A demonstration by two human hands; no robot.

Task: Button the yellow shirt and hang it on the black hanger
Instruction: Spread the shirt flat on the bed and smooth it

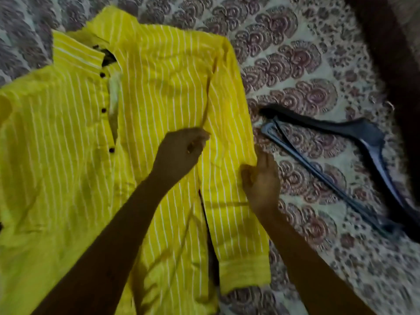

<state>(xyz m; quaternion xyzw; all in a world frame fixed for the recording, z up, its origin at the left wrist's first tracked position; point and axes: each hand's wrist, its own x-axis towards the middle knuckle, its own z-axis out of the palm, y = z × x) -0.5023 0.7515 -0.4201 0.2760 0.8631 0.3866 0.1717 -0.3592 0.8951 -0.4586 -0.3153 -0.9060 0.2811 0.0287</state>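
The yellow shirt [68, 144] with thin white stripes lies face up on the bed, collar at the top left. Its placket is open near the collar and shows three dark buttons [103, 110]. One sleeve [231, 123] lies folded down along the shirt's right side. My left hand [181, 153] pinches the fabric at the inner edge of that sleeve. My right hand [261, 178] grips the sleeve's outer edge. The black hanger [354, 160] lies flat on the bed to the right of the shirt, apart from both hands.
A bedsheet [306, 64] with a dark red floral pattern covers the whole surface. A dark shape [391, 53], blurred, runs along the upper right edge beyond the hanger.
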